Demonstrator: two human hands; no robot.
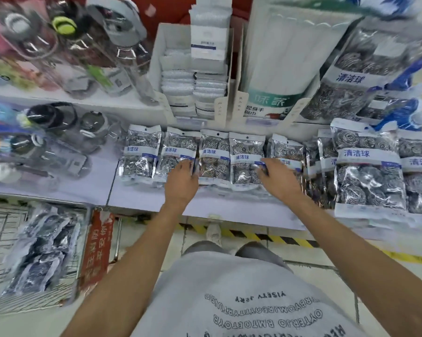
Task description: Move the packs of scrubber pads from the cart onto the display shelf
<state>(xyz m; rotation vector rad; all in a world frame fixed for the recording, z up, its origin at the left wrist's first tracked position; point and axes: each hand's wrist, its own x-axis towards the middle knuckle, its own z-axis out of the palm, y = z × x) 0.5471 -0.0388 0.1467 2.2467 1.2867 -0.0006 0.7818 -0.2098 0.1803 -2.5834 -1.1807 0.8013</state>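
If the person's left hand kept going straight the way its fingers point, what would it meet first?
The left hand already has its fingertips on the upright scrubber packs on the display shelf; going on, it would likely just push into them. Depth is unclear.

scrubber packs (246, 158): "清洁球"; shirt (253, 305): "visety jery".

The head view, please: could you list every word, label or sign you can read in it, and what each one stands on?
"清洁球": white band of the clear steel-wool scrubber packs on the white display shelf, and of the larger packs at right.
"味家": green band of the tall white cloth pack.
"YISETY JERY": grey T-shirt, seen upside down; its lower rows are garbled.
Red sign on the wire cart: blurred, unreadable.
Shelf price tags: too small.
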